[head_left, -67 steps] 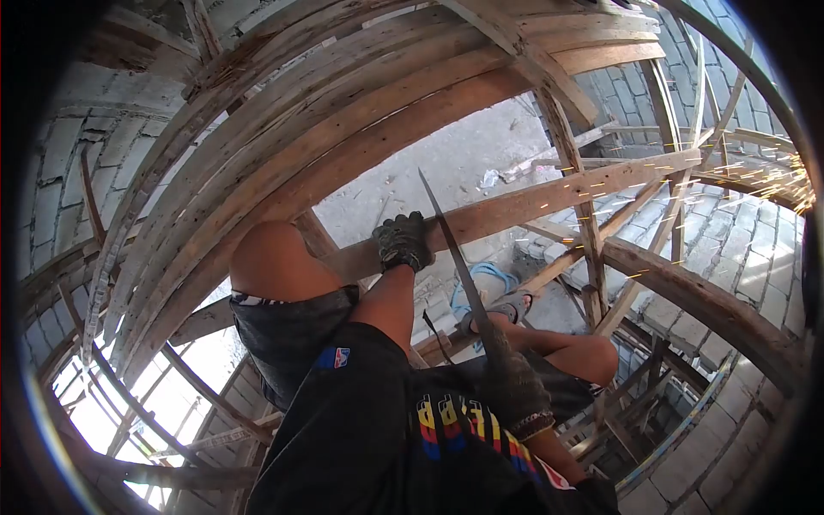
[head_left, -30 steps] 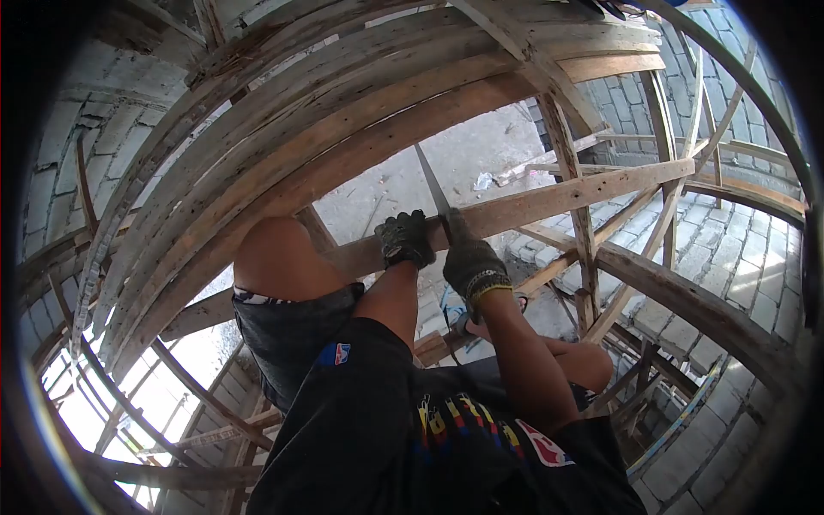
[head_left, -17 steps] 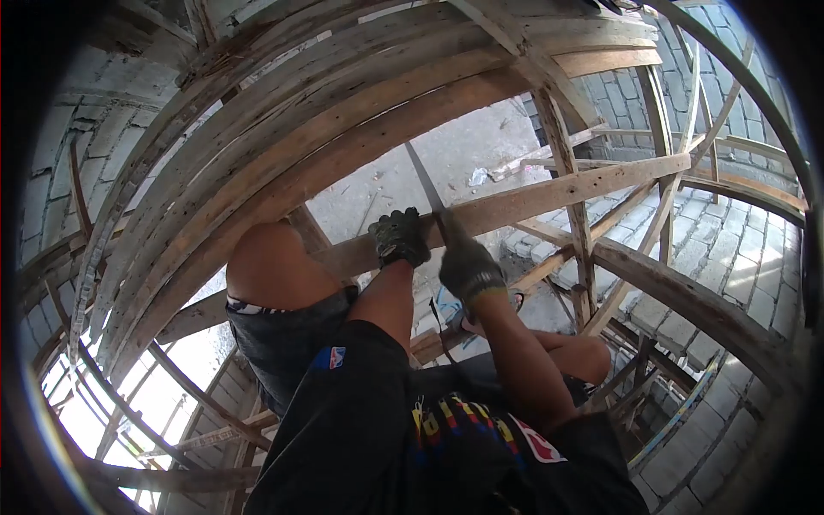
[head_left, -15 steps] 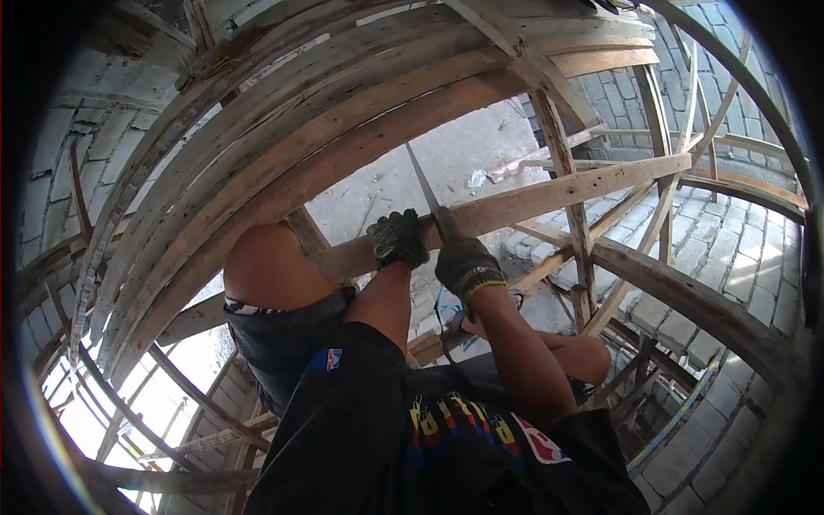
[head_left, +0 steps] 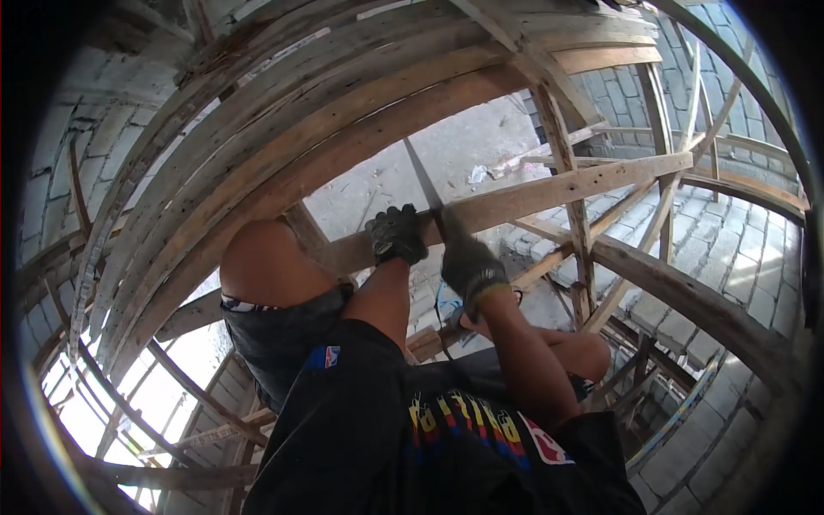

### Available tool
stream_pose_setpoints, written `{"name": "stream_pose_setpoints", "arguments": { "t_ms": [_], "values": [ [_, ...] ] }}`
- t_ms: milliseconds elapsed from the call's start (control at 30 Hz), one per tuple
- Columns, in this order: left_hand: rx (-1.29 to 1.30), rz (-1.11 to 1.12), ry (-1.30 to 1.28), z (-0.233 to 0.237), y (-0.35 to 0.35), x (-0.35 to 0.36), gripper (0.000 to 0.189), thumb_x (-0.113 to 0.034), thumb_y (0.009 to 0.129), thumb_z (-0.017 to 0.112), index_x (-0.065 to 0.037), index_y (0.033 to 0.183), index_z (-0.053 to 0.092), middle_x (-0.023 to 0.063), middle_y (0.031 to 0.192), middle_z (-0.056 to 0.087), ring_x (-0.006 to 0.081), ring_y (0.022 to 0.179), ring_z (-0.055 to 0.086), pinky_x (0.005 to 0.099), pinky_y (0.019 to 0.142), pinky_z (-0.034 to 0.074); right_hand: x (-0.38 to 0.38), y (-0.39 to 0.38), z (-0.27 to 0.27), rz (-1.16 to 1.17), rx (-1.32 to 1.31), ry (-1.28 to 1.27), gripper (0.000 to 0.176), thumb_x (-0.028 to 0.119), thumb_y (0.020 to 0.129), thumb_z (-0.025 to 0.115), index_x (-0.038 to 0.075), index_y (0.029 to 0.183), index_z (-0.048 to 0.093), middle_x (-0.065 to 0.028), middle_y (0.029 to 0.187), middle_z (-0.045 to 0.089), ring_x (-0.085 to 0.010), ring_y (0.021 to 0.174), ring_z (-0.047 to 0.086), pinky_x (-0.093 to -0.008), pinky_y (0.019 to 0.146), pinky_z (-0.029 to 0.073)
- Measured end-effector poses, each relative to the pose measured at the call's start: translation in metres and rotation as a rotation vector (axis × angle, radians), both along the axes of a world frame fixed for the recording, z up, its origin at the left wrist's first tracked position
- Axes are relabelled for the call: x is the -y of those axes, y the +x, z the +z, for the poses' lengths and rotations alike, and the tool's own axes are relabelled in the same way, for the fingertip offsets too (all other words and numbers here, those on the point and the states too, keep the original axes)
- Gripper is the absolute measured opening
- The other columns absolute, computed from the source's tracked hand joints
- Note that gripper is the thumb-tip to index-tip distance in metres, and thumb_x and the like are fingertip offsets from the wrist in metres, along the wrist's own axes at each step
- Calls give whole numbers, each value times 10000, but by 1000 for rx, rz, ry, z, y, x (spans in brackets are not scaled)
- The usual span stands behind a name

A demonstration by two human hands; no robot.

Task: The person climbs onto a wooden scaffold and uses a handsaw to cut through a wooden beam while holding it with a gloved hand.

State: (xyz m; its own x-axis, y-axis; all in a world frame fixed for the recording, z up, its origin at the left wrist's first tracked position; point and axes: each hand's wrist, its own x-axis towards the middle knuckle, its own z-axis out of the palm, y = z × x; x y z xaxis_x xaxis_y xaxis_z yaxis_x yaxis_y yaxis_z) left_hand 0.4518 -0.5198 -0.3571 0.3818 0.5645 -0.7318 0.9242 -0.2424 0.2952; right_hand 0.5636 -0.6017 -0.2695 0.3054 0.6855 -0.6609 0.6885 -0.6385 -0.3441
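My right hand (head_left: 472,273), in a dark glove with a yellow cuff and blurred by motion, is closed around the handle end of a handsaw (head_left: 420,173). The saw's narrow blade crosses a long wooden beam (head_left: 549,194) and points away from me; the handle itself is hidden by the glove. Just left of the blade, my left hand (head_left: 396,236), also gloved, grips the same beam with its fingers curled over the top. The beam runs from beside my bent knee up to the right.
Several long planks (head_left: 343,129) lie side by side ahead and to the left. A wooden post (head_left: 562,163) stands beside the beam at right. Timber framing and a block wall (head_left: 712,257) surround me; a concrete floor (head_left: 352,197) shows far below.
My right hand has shifted slightly down and to the right, toward my body, with the saw. The left hand stays on the beam, which looks unmoved.
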Motion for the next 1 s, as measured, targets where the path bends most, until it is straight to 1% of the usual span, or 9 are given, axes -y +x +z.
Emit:
{"name": "stream_pose_setpoints", "arguments": {
  "t_ms": [233,300,367,433,500,600,667,833,1000],
  "values": [
    [-18,-12,-1,1,3,-7,709,-353,670,896,-170,1294,614,146,1258,661,364,1224,625,555,1038,465,68,-34,158,15,-27,-227,732,83,930,518,186,1620,295,-304,1008,705,-479,952,700,-590,881,528],
    [-17,9,38,-5,6,-5,706,-362,676,888,-170,1296,612,147,1252,663,366,1219,627,560,1037,465,48,-18,91,20,-12,-193,728,88,927,531,176,1613,303,-304,999,706,-483,949,697,-586,868,531],
    [-1,33,61,-9,-2,5,682,-338,683,873,-174,1294,617,143,1245,663,359,1218,626,553,1035,462,1,-1,13,40,-28,45,669,90,931,524,109,1574,338,-381,1262,604,-504,1085,664,-564,903,539],
    [63,65,89,-14,-1,4,643,-279,690,853,-182,1285,629,134,1235,663,345,1224,622,532,1033,458,-61,-6,29,-41,-32,-116,653,85,926,526,76,1557,355,-360,1281,617,-486,1135,655,-558,939,537],
    [35,4,37,1,-3,1,692,-335,682,871,-170,1302,613,141,1235,664,361,1219,623,552,1024,465,-7,0,20,131,-37,-72,645,81,923,534,43,1544,363,-327,1357,598,-467,1202,633,-544,969,536],
    [21,-17,8,-4,-3,-7,724,-357,668,888,-166,1308,607,143,1229,664,368,1215,624,559,1015,470,33,-12,102,56,-91,-304,656,71,917,555,3,1542,365,-289,1479,525,-438,1197,653,-523,956,553],
    [9,-41,-3,7,3,-9,693,-350,671,883,-208,1299,625,141,1219,665,360,1205,628,555,1004,476,111,-14,118,266,32,156,663,65,908,572,-4,1535,367,-311,1412,549,-476,1052,687,-543,893,557],
    [55,-77,81,-1,-3,1,674,-360,686,872,-212,1296,628,149,1237,656,360,1190,633,555,1004,478,2,-7,5,25,-32,12,674,42,915,508,109,1568,356,-349,1237,638,-501,1024,680,-579,874,537],
    [28,-23,68,-8,-3,0,736,-371,664,882,-148,1307,602,161,1253,652,369,1178,638,549,1014,484,6,-5,18,-25,-38,-49,739,76,939,522,235,1615,268,-335,1016,697,-503,1021,682,-592,880,519]
  ]
}}
